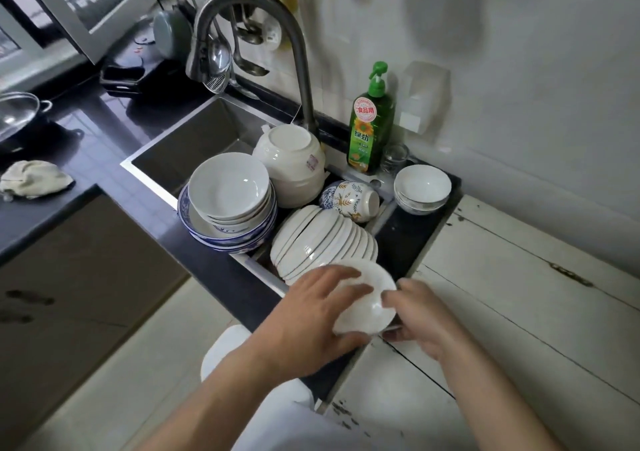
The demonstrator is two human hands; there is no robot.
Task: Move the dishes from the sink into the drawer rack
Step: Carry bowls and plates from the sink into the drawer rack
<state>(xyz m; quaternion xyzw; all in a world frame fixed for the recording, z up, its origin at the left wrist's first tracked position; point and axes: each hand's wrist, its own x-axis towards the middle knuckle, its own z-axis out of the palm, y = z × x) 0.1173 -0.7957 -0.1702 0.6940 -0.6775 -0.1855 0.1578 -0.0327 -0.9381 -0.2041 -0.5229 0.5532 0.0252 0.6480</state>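
Sink (194,132) packed along its right side with dishes: stack of white plates (230,187) nested in blue-patterned bowls (225,236), upturned white pot (291,163), patterned cup (353,199) on its side, row of white bowls (322,239) tipped over. Left hand (311,312) curled round small white bowl (367,305) above sink's near edge. Right hand (419,315) pinching same bowl's rim, probably; blurred. Two bowls (422,187) stacked on counter by green soap bottle (370,125).

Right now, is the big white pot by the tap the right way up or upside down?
Upside down. The big white pot shows its flat round base on top, and its wider rim faces down in the sink.
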